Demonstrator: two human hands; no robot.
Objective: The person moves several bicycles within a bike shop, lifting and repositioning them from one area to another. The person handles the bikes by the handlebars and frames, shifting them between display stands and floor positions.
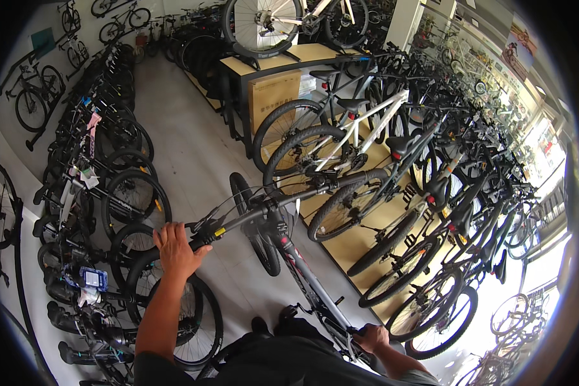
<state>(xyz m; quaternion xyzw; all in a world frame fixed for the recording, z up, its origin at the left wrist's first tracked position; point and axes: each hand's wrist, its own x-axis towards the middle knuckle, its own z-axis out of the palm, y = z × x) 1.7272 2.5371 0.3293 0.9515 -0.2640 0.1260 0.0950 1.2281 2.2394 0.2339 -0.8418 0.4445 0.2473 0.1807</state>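
A grey mountain bike (315, 286) with black tyres stands in front of me, its front wheel (257, 225) turned across the frame. My left hand (179, 251) lies over the left end of its black handlebar (254, 214), thumb on the near side and fingers over the far side, with the grip mostly hidden beneath. Low on the right, my right hand (372, 338) is closed around the front of what looks like the black saddle (359, 332). The rest of that saddle is covered by the hand. My feet (260, 325) show beside the bike.
Many parked bikes (135, 206) line the left, close to my left hand. More bikes, including a white one (367, 125), stand on a low wooden platform (338, 251) to the right. A display table (270, 61) carries a bike farther ahead. Grey floor (193, 154) runs between the rows.
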